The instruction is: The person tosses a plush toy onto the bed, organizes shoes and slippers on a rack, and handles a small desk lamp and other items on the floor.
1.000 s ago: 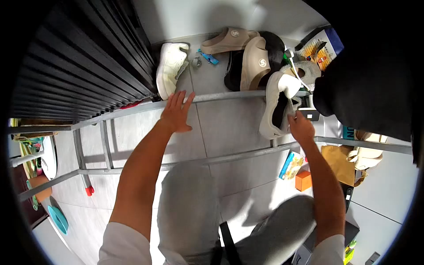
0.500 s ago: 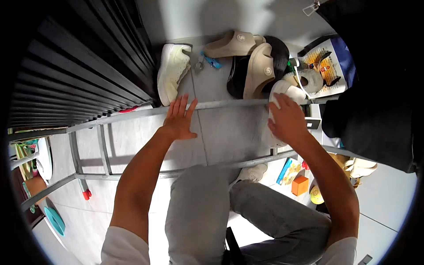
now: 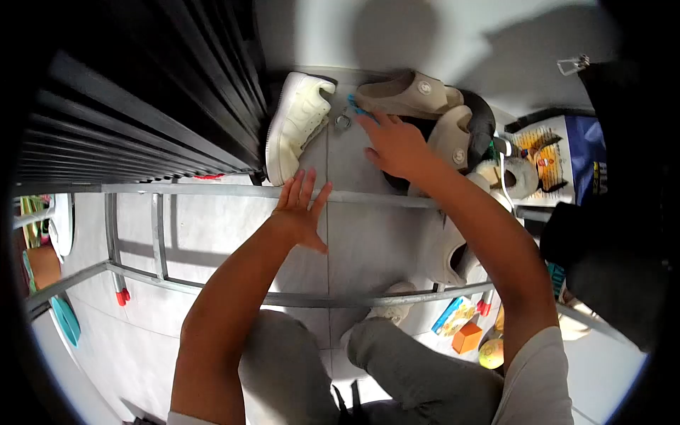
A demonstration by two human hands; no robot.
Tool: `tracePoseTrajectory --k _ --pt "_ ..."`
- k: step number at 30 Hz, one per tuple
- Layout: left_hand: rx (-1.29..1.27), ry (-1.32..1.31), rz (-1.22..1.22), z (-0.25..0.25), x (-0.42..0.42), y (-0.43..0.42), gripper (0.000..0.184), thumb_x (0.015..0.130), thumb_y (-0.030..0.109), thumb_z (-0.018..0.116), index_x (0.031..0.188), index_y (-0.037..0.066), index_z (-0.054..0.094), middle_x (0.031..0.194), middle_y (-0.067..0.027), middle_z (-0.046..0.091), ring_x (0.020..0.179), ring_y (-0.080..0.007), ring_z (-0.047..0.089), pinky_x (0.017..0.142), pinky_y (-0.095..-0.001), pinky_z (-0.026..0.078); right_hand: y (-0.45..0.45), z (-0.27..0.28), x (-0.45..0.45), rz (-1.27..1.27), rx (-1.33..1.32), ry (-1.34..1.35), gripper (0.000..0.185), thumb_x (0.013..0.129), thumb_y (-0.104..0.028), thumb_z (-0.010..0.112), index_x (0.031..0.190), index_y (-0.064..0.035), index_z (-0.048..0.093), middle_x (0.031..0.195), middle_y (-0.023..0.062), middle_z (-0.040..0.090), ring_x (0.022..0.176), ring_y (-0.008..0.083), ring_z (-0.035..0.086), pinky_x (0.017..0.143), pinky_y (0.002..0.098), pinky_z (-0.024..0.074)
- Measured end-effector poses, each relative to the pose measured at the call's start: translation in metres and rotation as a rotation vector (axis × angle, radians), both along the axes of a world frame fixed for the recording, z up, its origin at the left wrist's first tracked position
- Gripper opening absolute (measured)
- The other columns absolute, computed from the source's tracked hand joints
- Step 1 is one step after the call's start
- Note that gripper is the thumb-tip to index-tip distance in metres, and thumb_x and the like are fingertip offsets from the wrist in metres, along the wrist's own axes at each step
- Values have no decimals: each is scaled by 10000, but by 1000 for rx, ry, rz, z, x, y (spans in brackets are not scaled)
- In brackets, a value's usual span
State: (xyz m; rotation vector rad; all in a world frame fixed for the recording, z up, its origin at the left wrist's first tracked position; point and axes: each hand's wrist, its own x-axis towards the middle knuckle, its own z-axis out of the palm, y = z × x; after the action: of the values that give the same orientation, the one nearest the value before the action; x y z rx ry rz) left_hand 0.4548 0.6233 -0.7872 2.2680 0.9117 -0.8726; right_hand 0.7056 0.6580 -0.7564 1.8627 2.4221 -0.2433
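Note:
My left hand (image 3: 303, 216) is open, its spread fingers over the near edge of a grey metal rail (image 3: 382, 199), just below the toe of a white sneaker (image 3: 296, 124). My right hand (image 3: 398, 147) reaches past the rail, thumb apart from stretched fingers. Its fingertips are at a small blue item (image 3: 353, 104), partly hidden; whether they touch it I cannot tell. A small metal piece (image 3: 343, 122) lies beside it. Beige slides (image 3: 407, 94) rest on dark footwear (image 3: 482, 124) to the right, partly behind my right hand and forearm.
Black slatted panels (image 3: 163, 106) rise at left. White shoes (image 3: 445, 251) sit between the rails, near my right forearm. At right are a printed bag (image 3: 549, 159) and dark fabric (image 3: 602, 276). An orange box (image 3: 467, 338) stands on the floor by my leg.
My right hand has moved away from the white shoe at right, up and left to the blue item by the slides. My left hand stays open by the rail. The camera view has shifted.

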Motion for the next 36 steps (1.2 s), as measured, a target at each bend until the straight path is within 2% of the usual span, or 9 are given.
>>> tracePoseTrajectory --k 4,7,13,16,19,22,28,34,36 --pt "-51 81 22 6 8 5 1336 704 694 750 1623 225 -98 1661 -211 -193 1530 -382 -206 1231 -500 -94 48 -45 -19 -232 -192 137 683 876 -388 704 1454 -120 459 1355 235 552 1129 424 634 888 495 553" --pt "-58 100 20 2 9 3 1342 699 717 745 1621 241 -106 1661 -199 -202 1527 -376 -218 1231 -497 -96 53 -77 -22 -378 -34 214 721 848 -455 719 1437 -112 481 1335 273 548 1140 447 627 884 505 552" --pt "-63 120 20 4 11 5 1352 695 762 726 1619 247 -116 1657 -198 -215 1525 -373 -228 1231 -498 -95 53 -102 -30 -431 -12 266 721 760 -357 821 1355 -84 519 1344 240 523 1100 428 633 889 511 541" --pt "-42 138 8 5 12 4 1346 702 770 716 1619 244 -118 1654 -202 -221 1524 -381 -226 1232 -498 -89 46 -108 -31 -299 4 325 684 735 -366 809 1311 -90 566 1309 250 553 1002 437 658 860 510 544" --pt "-23 145 4 5 13 2 1342 708 774 708 1619 238 -118 1651 -212 -222 1522 -393 -222 1231 -500 -85 33 -95 -24 -73 -168 317 666 719 -307 817 1297 -87 572 1275 215 574 1041 403 646 878 485 533" --pt "-17 149 -1 4 14 1 1341 708 774 707 1620 230 -112 1650 -222 -216 1521 -403 -217 1230 -508 -84 14 -99 -3 75 -5 406 612 746 -245 795 1294 -88 572 1241 207 595 1094 387 621 922 471 512" --pt "7 133 14 0 13 -2 1352 695 779 715 1624 221 -94 1655 -231 -190 1524 -408 -203 1229 -512 -87 19 -90 16 -333 -92 325 488 793 -132 737 1267 -113 621 1242 161 585 1111 363 604 892 471 532" --pt "5 116 -4 -3 11 -4 1380 701 808 694 1617 156 -105 1628 -287 -211 1500 -451 -236 1216 -561 -91 22 -134 -1 -160 265 219 344 832 -180 731 1151 -83 645 1105 181 625 1058 388 613 893 489 498" --pt "8 118 4 -3 12 -4 1378 701 806 695 1618 157 -103 1630 -286 -208 1503 -451 -229 1219 -557 -88 21 -133 -4 -181 85 288 316 832 -163 716 1121 -68 631 1115 183 633 1050 391 616 880 493 493"
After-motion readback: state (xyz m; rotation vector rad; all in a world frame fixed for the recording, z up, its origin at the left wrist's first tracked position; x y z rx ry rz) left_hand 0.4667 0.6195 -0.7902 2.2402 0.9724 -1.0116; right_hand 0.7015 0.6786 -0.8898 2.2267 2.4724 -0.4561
